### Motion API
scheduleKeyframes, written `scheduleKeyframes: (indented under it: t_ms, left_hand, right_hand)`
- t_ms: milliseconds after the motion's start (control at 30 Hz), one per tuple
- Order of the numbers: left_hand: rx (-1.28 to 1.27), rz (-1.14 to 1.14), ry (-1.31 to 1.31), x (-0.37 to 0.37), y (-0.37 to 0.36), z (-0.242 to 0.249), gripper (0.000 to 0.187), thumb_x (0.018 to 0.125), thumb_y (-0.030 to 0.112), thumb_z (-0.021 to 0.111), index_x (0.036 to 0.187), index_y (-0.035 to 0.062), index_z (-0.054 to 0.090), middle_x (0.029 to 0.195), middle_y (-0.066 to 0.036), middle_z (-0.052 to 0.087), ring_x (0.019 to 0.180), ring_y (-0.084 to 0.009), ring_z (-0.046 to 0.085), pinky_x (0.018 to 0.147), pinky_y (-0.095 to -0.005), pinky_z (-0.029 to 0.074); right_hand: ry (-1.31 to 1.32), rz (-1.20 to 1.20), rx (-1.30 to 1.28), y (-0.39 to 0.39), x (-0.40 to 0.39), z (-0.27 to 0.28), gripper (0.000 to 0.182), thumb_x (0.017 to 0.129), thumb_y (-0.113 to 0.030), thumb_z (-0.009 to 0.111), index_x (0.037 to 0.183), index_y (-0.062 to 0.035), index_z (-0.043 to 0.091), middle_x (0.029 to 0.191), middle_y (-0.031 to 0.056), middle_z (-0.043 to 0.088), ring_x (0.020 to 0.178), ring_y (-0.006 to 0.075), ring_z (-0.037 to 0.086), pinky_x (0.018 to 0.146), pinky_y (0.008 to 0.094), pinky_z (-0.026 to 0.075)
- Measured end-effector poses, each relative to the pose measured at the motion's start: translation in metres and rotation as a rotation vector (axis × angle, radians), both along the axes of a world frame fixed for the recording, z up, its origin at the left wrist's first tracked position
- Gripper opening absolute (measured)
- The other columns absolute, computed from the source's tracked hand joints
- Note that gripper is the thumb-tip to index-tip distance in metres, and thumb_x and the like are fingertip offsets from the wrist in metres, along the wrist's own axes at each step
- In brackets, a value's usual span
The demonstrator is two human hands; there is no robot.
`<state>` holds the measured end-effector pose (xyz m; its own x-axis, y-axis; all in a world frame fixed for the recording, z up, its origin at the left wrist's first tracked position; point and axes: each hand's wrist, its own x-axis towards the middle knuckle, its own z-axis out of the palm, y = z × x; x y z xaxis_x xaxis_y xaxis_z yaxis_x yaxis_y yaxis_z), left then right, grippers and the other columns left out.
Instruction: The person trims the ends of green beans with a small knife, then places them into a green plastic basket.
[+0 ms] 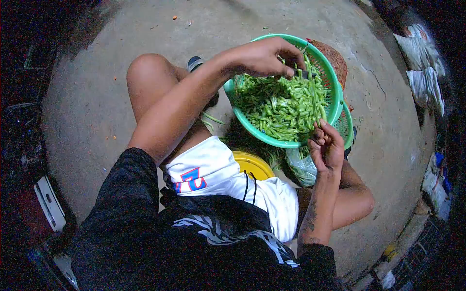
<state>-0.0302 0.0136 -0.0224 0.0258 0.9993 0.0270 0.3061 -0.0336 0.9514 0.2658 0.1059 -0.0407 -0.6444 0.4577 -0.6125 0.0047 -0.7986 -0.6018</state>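
A green plastic basket (266,137) full of cut green bean pieces (286,109) sits in front of my legs. Over its upper part, my left hand (269,58) is closed on a small dark tool (306,74) that looks like a blade; the fingers partly hide it. At the basket's lower right rim, my right hand (327,145) pinches the end of a long green bean (319,109), which reaches up over the cut pieces towards the dark tool.
Another green basket (346,127) shows beneath the first at right. A clear bag (302,169), a yellow round object (255,165) and loose beans (212,118) are near my legs. Behind the basket is a reddish mesh sack (338,63). Pale sacks (424,85) line the right edge.
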Motion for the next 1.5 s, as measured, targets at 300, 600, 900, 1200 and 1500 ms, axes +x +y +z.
scheduleKeyframes:
  t_ms: [300, 600, 900, 1200, 1500]
  left_hand:
    - [0.033, -0.120, 0.025, 0.010, 0.005, -0.001, 0.033, 0.086, 0.009, 0.072, 0.119, 0.0055, 0.067, 0.109, -0.006, 0.068, 0.102, -0.0159, 0.061, 0.091, -0.0334, 0.050]
    - [-0.015, -0.183, -0.035, 0.036, 0.004, 0.007, 0.038, 0.086, 0.009, 0.071, 0.123, 0.0058, 0.063, 0.094, -0.004, 0.065, 0.090, -0.0134, 0.060, 0.080, -0.0313, 0.049]
    - [-0.049, -0.142, 0.044, 0.039, 0.001, 0.012, 0.041, 0.083, 0.009, 0.073, 0.122, 0.0109, 0.063, 0.100, -0.003, 0.061, 0.093, -0.0152, 0.056, 0.082, -0.0328, 0.047]
    - [-0.048, -0.176, -0.066, 0.026, 0.005, 0.010, 0.044, 0.083, 0.008, 0.074, 0.125, 0.0063, 0.062, 0.110, -0.005, 0.065, 0.104, -0.0167, 0.059, 0.091, -0.0348, 0.049]
    - [0.071, -0.158, 0.047, 0.033, 0.004, 0.011, 0.043, 0.082, 0.009, 0.074, 0.123, 0.0076, 0.062, 0.104, -0.007, 0.065, 0.099, -0.0187, 0.061, 0.089, -0.0348, 0.050]
  right_hand:
    - [0.026, -0.018, -0.052, 0.000, 0.000, -0.001, 0.023, 0.092, -0.019, 0.069, 0.098, 0.0032, 0.066, 0.067, -0.0029, 0.053, 0.053, 0.0043, 0.042, 0.047, 0.0211, 0.033]
    - [0.051, -0.041, -0.075, -0.002, -0.005, -0.001, 0.023, 0.093, -0.018, 0.068, 0.100, 0.0038, 0.066, 0.068, -0.0032, 0.053, 0.054, 0.0042, 0.042, 0.048, 0.0216, 0.033]
    - [0.088, -0.031, -0.088, -0.004, -0.007, 0.000, 0.024, 0.095, -0.018, 0.066, 0.101, 0.0047, 0.065, 0.067, -0.0038, 0.052, 0.055, 0.0042, 0.041, 0.050, 0.0216, 0.033]
    - [0.132, -0.024, -0.097, -0.007, -0.010, 0.004, 0.021, 0.097, -0.017, 0.064, 0.105, 0.0023, 0.064, 0.070, -0.0028, 0.053, 0.057, 0.0044, 0.042, 0.052, 0.0212, 0.034]
    - [0.161, -0.061, -0.098, -0.009, -0.010, -0.002, 0.012, 0.098, -0.015, 0.064, 0.104, -0.0047, 0.062, 0.081, 0.0005, 0.061, 0.062, 0.0048, 0.050, 0.053, 0.0214, 0.041]
